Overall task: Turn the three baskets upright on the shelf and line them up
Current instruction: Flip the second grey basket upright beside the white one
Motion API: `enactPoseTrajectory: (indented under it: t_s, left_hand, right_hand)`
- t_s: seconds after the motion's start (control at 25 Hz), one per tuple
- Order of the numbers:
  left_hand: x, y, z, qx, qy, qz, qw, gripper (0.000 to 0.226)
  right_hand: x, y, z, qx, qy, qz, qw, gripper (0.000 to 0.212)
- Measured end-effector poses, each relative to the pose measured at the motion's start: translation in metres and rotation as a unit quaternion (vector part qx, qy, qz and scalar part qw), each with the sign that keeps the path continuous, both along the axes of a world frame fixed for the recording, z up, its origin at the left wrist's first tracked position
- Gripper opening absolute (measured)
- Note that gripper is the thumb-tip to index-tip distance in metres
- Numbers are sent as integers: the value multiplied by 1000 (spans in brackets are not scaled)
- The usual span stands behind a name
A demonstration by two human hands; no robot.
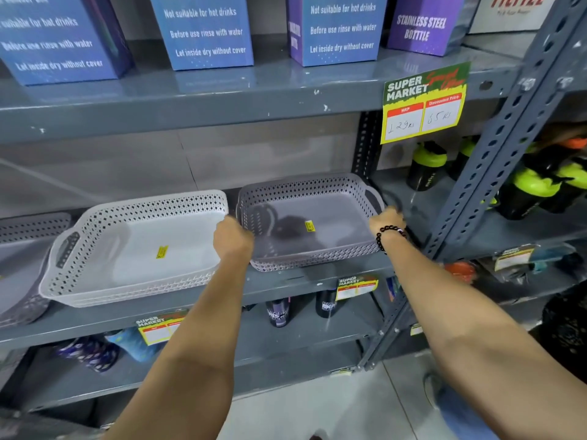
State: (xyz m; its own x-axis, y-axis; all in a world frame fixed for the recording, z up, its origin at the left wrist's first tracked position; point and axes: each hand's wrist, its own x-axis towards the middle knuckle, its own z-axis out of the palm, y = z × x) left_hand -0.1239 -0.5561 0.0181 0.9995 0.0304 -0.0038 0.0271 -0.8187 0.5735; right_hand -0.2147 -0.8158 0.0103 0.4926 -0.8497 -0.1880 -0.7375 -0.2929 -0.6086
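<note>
Three shallow perforated plastic baskets sit upright on the grey middle shelf (286, 284). The lilac-grey basket (320, 233) is at the right, with a yellow sticker inside. My left hand (233, 238) is closed on its left handle and my right hand (386, 219) on its right handle. Beside it at centre stands a white basket (136, 249), touching or nearly touching the lilac one. A third grey basket (22, 265) shows only partly at the far left edge.
A slotted steel upright (495, 154) stands just right of my right hand. Blue and purple bottle boxes (206, 33) fill the shelf above, where a price tag (424, 103) hangs. Black-and-green shaker bottles (427, 166) stand at right; more bottles sit on the lower shelf.
</note>
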Motion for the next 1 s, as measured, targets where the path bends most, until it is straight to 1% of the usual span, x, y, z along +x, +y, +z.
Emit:
enactPoseTrajectory:
  t_s: [0.08, 0.12, 0.16, 0.2, 0.24, 0.28, 0.32, 0.4, 0.48, 0.56, 0.6, 0.72, 0.88, 1.0]
  left_hand:
    - [2, 5, 1, 17, -39, 3, 999, 30]
    - [4, 9, 1, 26, -46, 12, 999, 32]
    - [7, 13, -1, 32, -41, 24, 998, 34]
    - [9, 17, -3, 32, -26, 39, 998, 35]
    - [10, 21, -6, 26, -4, 52, 998, 36]
    - [11, 25, -8, 16, 18, 59, 998, 38]
    - [10, 27, -10, 3, 34, 60, 998, 39]
    - [10, 30, -14, -19, 50, 45, 998, 40]
    - [9, 32, -15, -18, 70, 19, 997, 51]
    - [7, 32, -16, -4, 87, 0, 996, 65]
    - [6, 32, -16, 0, 89, -1, 996, 68]
    - [5, 32, -17, 1, 83, 1, 997, 68]
    - [4, 34, -18, 1, 79, -4, 997, 66]
    - [4, 34, -18, -4, 80, -10, 997, 64]
  right_hand:
    - [5, 10, 1, -133, -7, 49, 990, 57]
    - [8, 17, 5, -166, -21, 90, 982, 55]
    - [12, 24, 5, -169, -23, 138, 976, 53]
    - [16, 32, 4, -152, -16, 186, 971, 51]
    - [20, 39, 1, -118, 10, 235, 965, 51]
    - [22, 46, -1, -74, 51, 280, 956, 57]
    - [25, 50, -6, -29, 98, 314, 944, 68]
    - [30, 57, -12, 13, 181, 356, 917, 86]
    - [36, 59, -12, 21, 229, 388, 892, 90]
    - [37, 60, -11, 24, 260, 411, 873, 90]
    - [37, 60, -9, 19, 273, 421, 865, 89]
    - [38, 63, -7, 0, 307, 440, 844, 87]
    - [46, 69, -13, -11, 327, 454, 829, 99]
    - [47, 71, -15, -15, 333, 457, 824, 103]
